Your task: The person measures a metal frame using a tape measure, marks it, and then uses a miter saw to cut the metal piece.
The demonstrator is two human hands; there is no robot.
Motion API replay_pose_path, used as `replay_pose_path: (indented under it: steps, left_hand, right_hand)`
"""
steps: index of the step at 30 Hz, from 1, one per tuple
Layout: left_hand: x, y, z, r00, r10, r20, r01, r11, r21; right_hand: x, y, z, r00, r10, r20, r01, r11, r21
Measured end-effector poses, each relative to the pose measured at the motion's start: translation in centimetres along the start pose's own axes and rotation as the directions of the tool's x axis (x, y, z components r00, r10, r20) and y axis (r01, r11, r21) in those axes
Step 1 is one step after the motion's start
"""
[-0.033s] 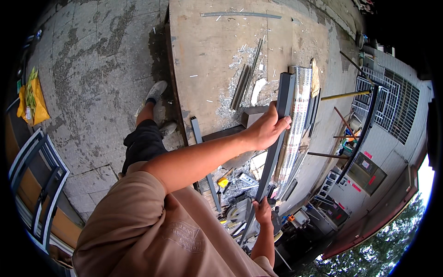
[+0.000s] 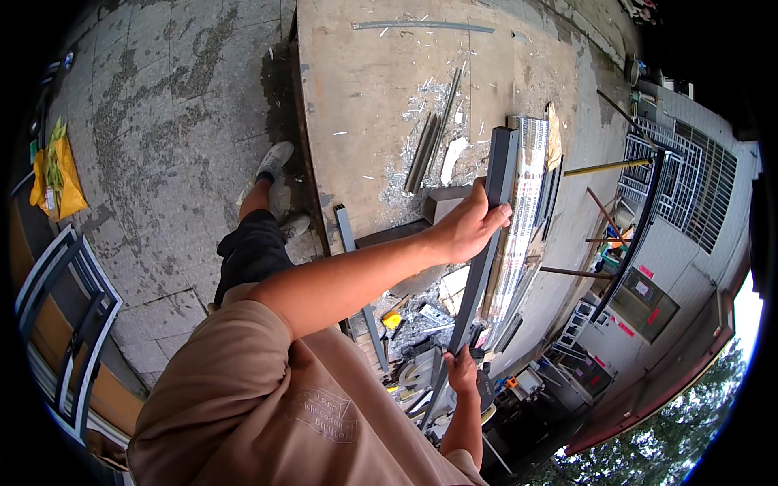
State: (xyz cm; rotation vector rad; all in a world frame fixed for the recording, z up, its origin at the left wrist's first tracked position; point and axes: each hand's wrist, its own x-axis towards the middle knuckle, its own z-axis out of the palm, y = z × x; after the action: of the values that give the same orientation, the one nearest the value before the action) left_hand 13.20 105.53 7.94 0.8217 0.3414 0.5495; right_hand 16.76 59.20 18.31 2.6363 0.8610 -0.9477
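Note:
A long dark grey rectangular metal tube (image 2: 503, 162) slants above the worktable (image 2: 365, 105). My left hand (image 2: 468, 225) is closed round its upper part, thumb on the near side. Lower down the tube, my right hand (image 2: 462, 371) grips it too; some of those fingers are hidden behind it. Just right of the tube lies a bundle of film-wrapped profiles (image 2: 528, 174). A saw-like machine (image 2: 417, 371) with a round part sits beside my right hand, partly covered by the tube. A yellow tape measure (image 2: 392, 320) rests among metal shavings left of the tube.
Short dark profile offcuts (image 2: 423, 152) and shavings litter the tabletop. A grey bar (image 2: 344, 227) lies by the table's left edge. A long rack beam (image 2: 640, 227) with projecting bars stands to the right. Window frames (image 2: 73, 324) and a yellow bag (image 2: 66, 178) are at far left.

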Motion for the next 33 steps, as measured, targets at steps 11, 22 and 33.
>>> replay_pose_path:
  steps: [11, 22, 33]
  left_hand:
    - [0.07, -0.09, -0.16, 1.0, -0.015, 0.02, 0.015, 1.0, 0.0]
    - [0.25, -0.56, -0.37, 1.0, -0.004, 0.025, 0.002, 0.999, 0.054]
    - [0.12, 0.13, -0.14, 0.998, -0.067, 0.011, 0.067, 0.997, -0.045]
  right_hand:
    - [0.16, -0.08, -0.28, 0.996, 0.07, 0.049, -0.07, 0.998, 0.0]
    - [0.43, -0.52, -0.47, 0.994, 0.084, 0.066, -0.083, 0.996, -0.018]
    - [0.83, -0.29, -0.55, 0.993, 0.077, 0.094, -0.077, 0.997, -0.009]
